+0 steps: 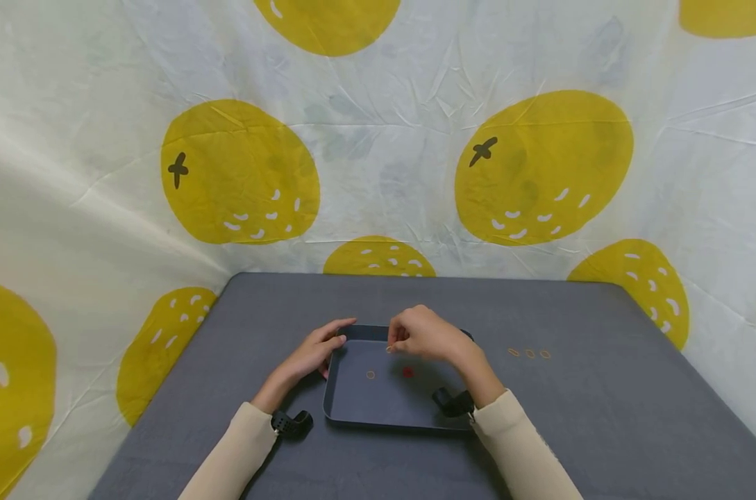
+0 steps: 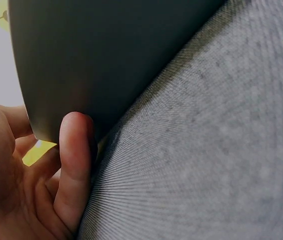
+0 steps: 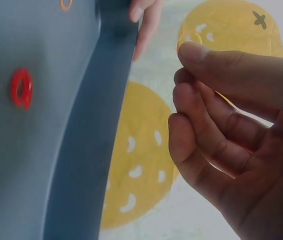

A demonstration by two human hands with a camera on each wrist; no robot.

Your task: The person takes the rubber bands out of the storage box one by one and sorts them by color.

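Note:
My left hand (image 1: 312,353) holds the dark grey tray (image 1: 378,422) at its far left corner, thumb over the rim and other fingers along the outer wall. In the left wrist view a fingertip (image 2: 75,132) presses the outside of that wall. Above the tray, my right hand (image 1: 429,337) pinches a thin yellow rubber band (image 3: 197,36) between thumb and fingertips. On the tray floor lie a red rubber band (image 3: 28,89), looped in several turns, and a small yellow-orange rubber band (image 1: 368,376) to its left.
Three yellow-orange rubber bands, the nearest one (image 1: 513,353) to the tray among them, lie in a row on the grey table (image 1: 602,417) right of the tray. A white cloth with yellow fruit prints (image 1: 384,173) hangs behind the table and along its sides.

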